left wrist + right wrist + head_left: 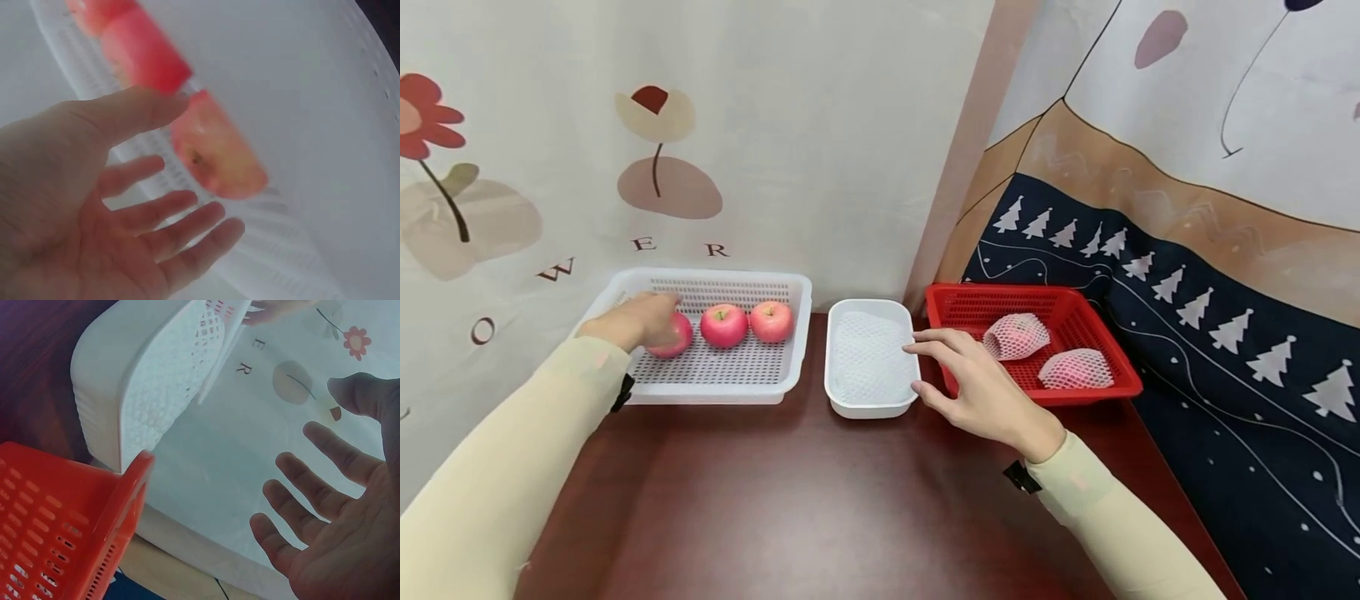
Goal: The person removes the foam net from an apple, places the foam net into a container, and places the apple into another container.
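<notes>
My left hand point(638, 321) is over the white basket point(715, 396), beside the leftmost apple point(672, 336). In the left wrist view its fingers are spread, with an apple point(215, 150) just beyond the thumb and fingertips. A middle apple point(724, 326) and a right apple point(771, 322) lie in the same basket. My right hand point(973, 387) is held at the right rim of a small white tub point(871, 412), its fingers loosely extended and holding nothing. White foam netting point(871, 354) lies inside the tub; whether the right fingertips touch the rim, I cannot tell.
A red basket point(1097, 396) stands on the right with two apples in foam nets, one behind point(1017, 336) and one in front point(1077, 369). All three containers sit at the back of the dark red-brown table point(820, 508), against a printed curtain point(820, 150).
</notes>
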A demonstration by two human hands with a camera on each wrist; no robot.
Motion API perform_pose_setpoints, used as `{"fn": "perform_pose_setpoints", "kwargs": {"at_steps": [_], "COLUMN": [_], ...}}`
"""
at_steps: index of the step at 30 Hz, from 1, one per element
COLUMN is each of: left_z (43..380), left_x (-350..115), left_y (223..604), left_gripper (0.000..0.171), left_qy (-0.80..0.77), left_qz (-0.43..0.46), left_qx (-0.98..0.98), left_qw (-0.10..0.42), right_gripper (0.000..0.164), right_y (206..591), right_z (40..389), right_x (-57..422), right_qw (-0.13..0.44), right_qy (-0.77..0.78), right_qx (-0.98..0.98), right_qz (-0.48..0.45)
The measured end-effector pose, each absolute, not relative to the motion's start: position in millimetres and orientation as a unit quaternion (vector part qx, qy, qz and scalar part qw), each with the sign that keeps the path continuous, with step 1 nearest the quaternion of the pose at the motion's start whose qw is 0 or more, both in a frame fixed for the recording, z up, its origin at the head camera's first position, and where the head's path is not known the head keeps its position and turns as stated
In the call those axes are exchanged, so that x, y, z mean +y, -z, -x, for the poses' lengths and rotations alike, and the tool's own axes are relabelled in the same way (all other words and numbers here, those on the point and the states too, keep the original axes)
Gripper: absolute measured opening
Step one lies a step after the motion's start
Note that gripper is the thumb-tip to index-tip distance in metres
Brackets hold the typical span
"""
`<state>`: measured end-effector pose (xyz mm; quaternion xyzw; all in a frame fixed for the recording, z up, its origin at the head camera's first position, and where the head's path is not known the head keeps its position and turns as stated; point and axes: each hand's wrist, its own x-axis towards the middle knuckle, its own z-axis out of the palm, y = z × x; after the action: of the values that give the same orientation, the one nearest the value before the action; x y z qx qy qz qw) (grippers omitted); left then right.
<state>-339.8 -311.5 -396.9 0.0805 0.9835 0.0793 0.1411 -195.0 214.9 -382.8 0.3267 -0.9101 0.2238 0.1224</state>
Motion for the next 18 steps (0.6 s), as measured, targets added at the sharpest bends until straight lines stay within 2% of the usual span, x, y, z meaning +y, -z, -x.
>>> {"fn": "perform_pose_setpoints", "kwargs": {"at_steps": [8, 18], "left_z": [317.8, 284.9], "left_x": [-290.8, -243.9], "left_y": [388.7, 384.8], "left_gripper": [0.083, 0.065], "left_qy": [-0.105, -0.135], "left_qz": [-0.08, -0.121], "left_qx": [0.989, 0.983], "left_qw": [0.069, -0.029], "right_gripper": [0.052, 0.052], "right_y": [385.5, 385.0], "right_z": [197.3, 198.7], "right_x": [217.1, 220.0], "right_qw": [0.12, 0.115], "right_qy": [-0.23, -0.236], "right_qx": [-0.91, -0.912], "right_qz": [-0.324, -0.314]}}
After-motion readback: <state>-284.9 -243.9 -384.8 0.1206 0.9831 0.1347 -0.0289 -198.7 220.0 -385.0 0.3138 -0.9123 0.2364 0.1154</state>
